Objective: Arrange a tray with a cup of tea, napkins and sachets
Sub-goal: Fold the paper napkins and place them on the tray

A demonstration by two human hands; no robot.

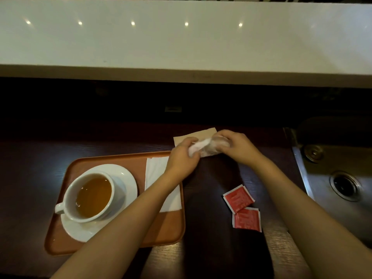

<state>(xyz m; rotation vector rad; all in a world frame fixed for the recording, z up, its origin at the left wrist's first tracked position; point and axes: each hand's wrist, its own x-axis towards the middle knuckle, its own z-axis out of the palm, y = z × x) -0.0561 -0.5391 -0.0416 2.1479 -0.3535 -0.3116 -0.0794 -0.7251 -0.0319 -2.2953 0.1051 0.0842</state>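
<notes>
An orange tray [161, 232] lies on the dark counter at lower left. On it stands a white cup of tea [90, 196] on a white saucer [128, 178], with a white napkin [155, 170] to the cup's right. Beyond the tray's far right corner, my left hand [182, 158] and my right hand [236, 144] both grip a clear plastic packet of white napkins [207, 148], held just above the counter. Two red sachets [242, 208] lie on the counter to the right of the tray.
A brown paper napkin [191, 136] lies flat under my hands. A metal sink [346, 184] with a drain is set into the counter at the right. A raised white ledge [181, 41] runs across the back.
</notes>
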